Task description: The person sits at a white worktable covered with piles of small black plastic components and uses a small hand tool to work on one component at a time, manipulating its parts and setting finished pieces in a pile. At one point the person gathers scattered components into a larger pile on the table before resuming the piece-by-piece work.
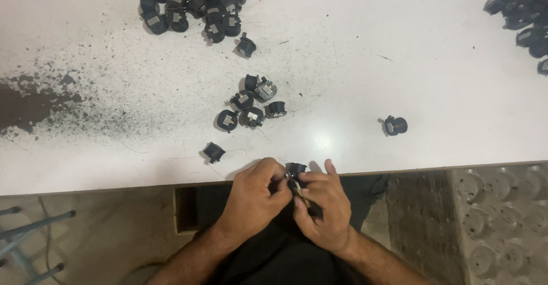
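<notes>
We see both hands, left (255, 193) and right (321, 205), pinching one black part (295, 168); its axis unclear. Five parts (249, 103) cluster nearby.

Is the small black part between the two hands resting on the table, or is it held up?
Held. The black part sits pinched between left hand and right hand at the table edge.

A broad white table (399, 74) fills most of the view, its top lit brightly enough to show a small glare spot near the front edge, and a dark sooty smear (28, 105) with fine black speckles spreads over its left side. Below the front edge lies a dull grey-beige floor (114, 233). At the lower left stand blue-grey metal bars (34, 225), and at the lower right a grey moulded tray with round hollows (502, 222).
</notes>
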